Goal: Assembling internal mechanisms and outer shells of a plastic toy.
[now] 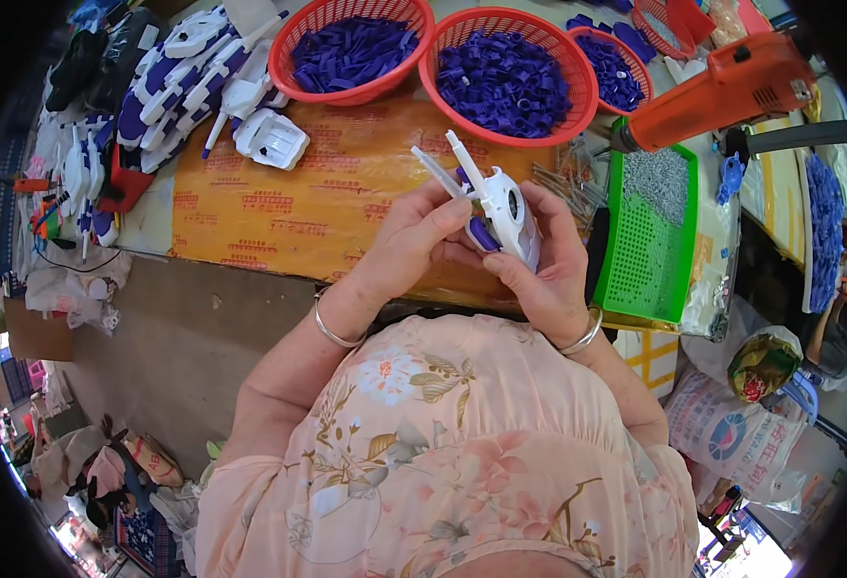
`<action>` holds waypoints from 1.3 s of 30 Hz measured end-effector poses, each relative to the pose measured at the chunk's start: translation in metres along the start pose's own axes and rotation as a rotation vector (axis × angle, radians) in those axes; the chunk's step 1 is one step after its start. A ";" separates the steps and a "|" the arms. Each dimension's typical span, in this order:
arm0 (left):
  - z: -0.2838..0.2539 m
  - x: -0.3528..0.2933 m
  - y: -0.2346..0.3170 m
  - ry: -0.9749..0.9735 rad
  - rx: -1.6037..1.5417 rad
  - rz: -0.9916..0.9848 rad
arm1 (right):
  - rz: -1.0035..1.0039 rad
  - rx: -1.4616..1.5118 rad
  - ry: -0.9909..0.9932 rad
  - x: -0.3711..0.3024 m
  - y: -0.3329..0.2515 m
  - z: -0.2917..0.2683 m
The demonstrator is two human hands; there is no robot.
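Note:
Over the front part of the table I hold a white-and-purple plastic housing [511, 223] with a round dark opening and two long white prongs [466, 154] pointing away from me. My left hand [406, 241] grips its left side, thumb laid near the base of the prongs. Around the right side and lower end is wrapped my right hand [556, 260], thumb on the near end. Some fingers of both hands are hidden behind the housing. Its exact kind I cannot make out.
Red baskets of purple plastic parts [505, 87] stand at the back. Finished-looking white-and-purple housings [178, 82] are piled at the left. A green tray [647, 241] holds small metal screws. An orange power screwdriver [717, 91] hangs at the right. Long metal rods [573, 183] lie beside the tray.

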State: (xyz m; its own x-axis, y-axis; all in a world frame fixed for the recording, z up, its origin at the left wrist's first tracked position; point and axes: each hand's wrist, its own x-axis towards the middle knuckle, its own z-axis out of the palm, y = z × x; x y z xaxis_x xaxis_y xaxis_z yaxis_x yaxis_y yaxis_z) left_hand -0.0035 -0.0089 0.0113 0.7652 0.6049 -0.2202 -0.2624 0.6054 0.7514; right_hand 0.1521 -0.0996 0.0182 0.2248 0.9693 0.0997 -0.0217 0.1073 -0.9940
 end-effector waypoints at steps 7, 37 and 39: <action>-0.005 0.000 -0.005 -0.021 -0.107 0.005 | -0.006 -0.062 0.032 -0.001 0.003 -0.001; 0.013 -0.008 -0.007 0.445 0.245 0.089 | -0.330 -0.668 0.067 0.000 0.007 -0.001; 0.011 -0.009 -0.008 0.436 0.297 0.076 | -0.335 -0.667 0.061 0.000 0.007 -0.001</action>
State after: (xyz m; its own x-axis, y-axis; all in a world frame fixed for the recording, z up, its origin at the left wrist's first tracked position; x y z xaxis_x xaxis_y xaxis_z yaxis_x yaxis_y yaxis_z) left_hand -0.0020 -0.0253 0.0139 0.4185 0.8385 -0.3491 -0.0811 0.4173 0.9051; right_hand 0.1529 -0.0991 0.0110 0.1690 0.8924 0.4184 0.6487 0.2189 -0.7289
